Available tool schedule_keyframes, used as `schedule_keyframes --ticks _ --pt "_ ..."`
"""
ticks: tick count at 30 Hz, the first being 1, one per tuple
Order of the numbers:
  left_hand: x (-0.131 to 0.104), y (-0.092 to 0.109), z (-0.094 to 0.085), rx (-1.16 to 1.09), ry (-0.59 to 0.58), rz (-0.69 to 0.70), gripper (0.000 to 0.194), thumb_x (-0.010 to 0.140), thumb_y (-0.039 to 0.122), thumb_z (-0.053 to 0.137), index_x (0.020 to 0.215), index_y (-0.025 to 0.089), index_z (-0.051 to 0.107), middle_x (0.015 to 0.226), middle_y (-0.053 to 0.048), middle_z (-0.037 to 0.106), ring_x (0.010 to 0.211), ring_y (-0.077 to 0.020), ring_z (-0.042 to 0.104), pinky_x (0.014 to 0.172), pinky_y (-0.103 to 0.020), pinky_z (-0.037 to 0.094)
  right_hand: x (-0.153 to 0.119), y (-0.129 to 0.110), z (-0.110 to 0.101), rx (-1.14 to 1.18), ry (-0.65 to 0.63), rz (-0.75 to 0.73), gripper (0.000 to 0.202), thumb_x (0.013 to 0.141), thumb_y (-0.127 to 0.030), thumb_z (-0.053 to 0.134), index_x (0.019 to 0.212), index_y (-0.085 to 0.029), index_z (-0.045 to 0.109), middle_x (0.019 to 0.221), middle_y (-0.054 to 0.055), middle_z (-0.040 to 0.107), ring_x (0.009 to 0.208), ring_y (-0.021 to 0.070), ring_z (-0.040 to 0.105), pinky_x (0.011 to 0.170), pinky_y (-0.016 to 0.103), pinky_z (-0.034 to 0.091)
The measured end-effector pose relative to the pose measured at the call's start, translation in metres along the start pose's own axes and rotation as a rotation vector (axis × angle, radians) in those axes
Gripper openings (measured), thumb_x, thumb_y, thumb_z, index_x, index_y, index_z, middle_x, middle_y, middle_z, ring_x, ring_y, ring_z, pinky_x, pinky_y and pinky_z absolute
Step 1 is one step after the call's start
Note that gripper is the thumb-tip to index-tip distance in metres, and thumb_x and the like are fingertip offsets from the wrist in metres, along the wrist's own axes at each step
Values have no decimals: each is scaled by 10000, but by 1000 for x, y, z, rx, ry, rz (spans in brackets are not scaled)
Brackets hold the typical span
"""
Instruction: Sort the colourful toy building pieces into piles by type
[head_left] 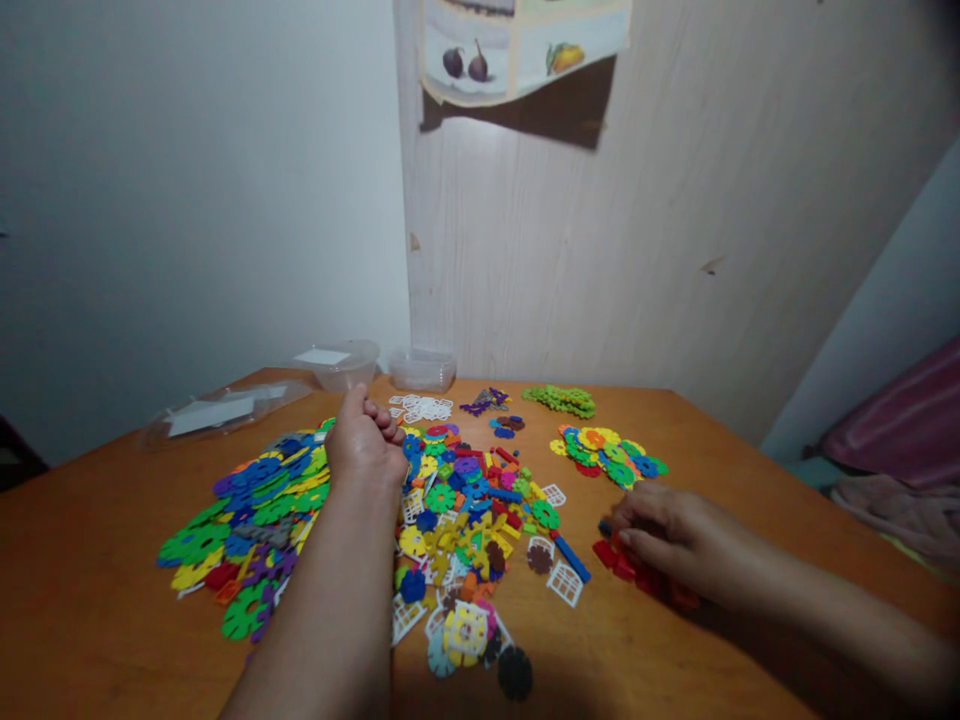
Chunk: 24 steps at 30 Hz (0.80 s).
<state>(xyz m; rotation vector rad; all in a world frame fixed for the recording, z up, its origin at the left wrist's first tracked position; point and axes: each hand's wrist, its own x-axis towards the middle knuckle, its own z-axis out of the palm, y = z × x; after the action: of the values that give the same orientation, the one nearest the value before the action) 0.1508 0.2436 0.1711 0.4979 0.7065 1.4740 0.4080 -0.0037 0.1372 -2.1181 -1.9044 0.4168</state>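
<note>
A large mixed heap of colourful plastic building pieces (442, 500) covers the middle of the wooden table. Over its far left part is my left hand (365, 440), fingers curled in; whatever they hold is hidden. On the right, my right hand (667, 535) is bent low over a small group of red blocks (626, 568), its fingertips pinched together at the near side of them. A small dark blue piece (604, 527) shows beside those fingertips. Close by lie a long blue stick (571, 558) and a white window piece (565, 584).
Separate piles lie farther back: white window pieces (424, 409), purple and grey pieces (486, 402), lime green pieces (561, 401) and flower discs (611, 455). Clear plastic tubs (422, 371) and a clear bag (225, 410) stand at the back left, before the wall.
</note>
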Motion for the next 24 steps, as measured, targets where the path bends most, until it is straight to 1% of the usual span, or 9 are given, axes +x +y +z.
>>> schedule_keyframes --ticks 3,7,10,13,15,18,21,24 --pt "1 -1 0 -2 -2 5 380 842 272 584 597 212 300 451 88 310 360 -66 221 374 -204 180 5 -20 3 -16 6 4 178 934 -279 514 881 -210 669 921 49 701 831 176 617 714 273 421" --pt "3 -2 -2 1 -1 7 384 827 292 607 598 213 309 463 89 319 356 -65 236 371 -201 195 17 -49 12 -162 -2 31 199 912 -342 542 834 -212 671 853 47 692 734 169 578 622 276 337" --pt "5 -2 -3 0 -6 -3 398 830 311 615 595 214 309 461 90 308 354 -66 232 369 -202 192 25 -61 20 -249 -20 81 222 890 -399 566 834 -225 690 821 51 704 688 170 567 580 283 265" --pt "6 -2 -4 -4 -12 -6 409 836 316 614 591 213 302 457 89 303 353 -65 229 369 -198 188 31 -67 25 -301 -34 118 208 861 -381 580 818 -219 703 800 62 710 683 177 570 570 292 229" --pt "5 -2 -4 -7 -16 -5 410 841 311 606 590 213 297 455 87 307 353 -65 228 367 -198 187 33 -67 25 -293 -45 149 187 842 -347 581 791 -210 697 780 59 706 676 174 568 565 291 226" --pt "4 -1 -2 -8 -15 -15 402 848 299 595 593 213 297 450 87 308 352 -65 222 362 -200 184 34 -58 19 -168 -47 156 179 843 -340 580 769 -207 674 753 33 696 661 156 562 559 271 263" --pt "2 1 -1 -15 -4 -15 379 852 274 577 598 211 304 448 87 314 350 -62 218 358 -201 179 32 -39 3 -25 15 170 248 894 -388 539 771 -202 648 702 15 670 623 139 539 551 256 296" --pt "1 2 0 -19 1 -7 360 838 255 580 602 209 313 450 87 322 350 -59 232 357 -200 185 25 -18 -15 -58 87 211 311 906 -456 529 761 -202 634 675 9 645 613 144 526 550 259 301"
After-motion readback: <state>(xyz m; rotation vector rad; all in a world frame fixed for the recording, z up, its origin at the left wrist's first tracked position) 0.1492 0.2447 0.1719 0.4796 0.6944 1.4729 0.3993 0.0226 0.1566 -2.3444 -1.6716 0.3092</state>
